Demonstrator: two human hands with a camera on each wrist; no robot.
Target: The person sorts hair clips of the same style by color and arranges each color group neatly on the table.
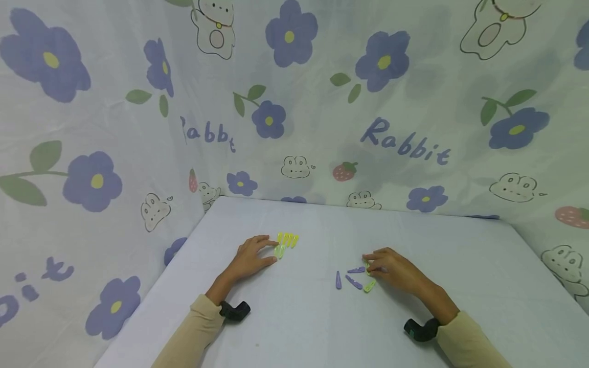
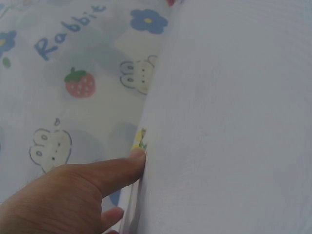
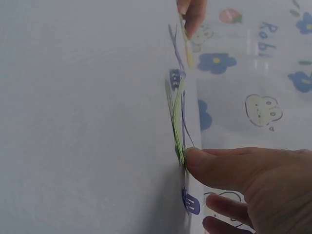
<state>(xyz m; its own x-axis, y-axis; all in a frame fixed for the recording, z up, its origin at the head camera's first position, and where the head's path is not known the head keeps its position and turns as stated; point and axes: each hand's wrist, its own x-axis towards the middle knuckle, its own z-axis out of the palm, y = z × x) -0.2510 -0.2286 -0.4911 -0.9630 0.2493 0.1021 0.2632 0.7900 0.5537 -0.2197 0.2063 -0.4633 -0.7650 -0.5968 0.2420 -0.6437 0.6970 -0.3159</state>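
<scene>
My left hand [image 1: 250, 258] rests on the table at the left with thumb and index finger apart, their tips beside two pale green hair clips [image 1: 282, 251]. Just beyond these lies a row of several yellow hair clips [image 1: 289, 239]. On the right, my right hand [image 1: 397, 270] pinches a green hair clip [image 1: 367, 266] between thumb and fingertips, low over the table. Nearer me lies another green hair clip [image 1: 369, 286]. Purple hair clips [image 1: 354, 281] are scattered left of that hand; in the right wrist view one purple clip [image 3: 193, 203] shows below the thumb.
A white-covered table [image 1: 294, 317] carries everything. Behind it and to the left hangs a cloth [image 1: 317, 112] printed with flowers, rabbits and strawberries. Each wrist wears a black camera [image 1: 235, 311], and both arms have beige sleeves [image 1: 193, 332].
</scene>
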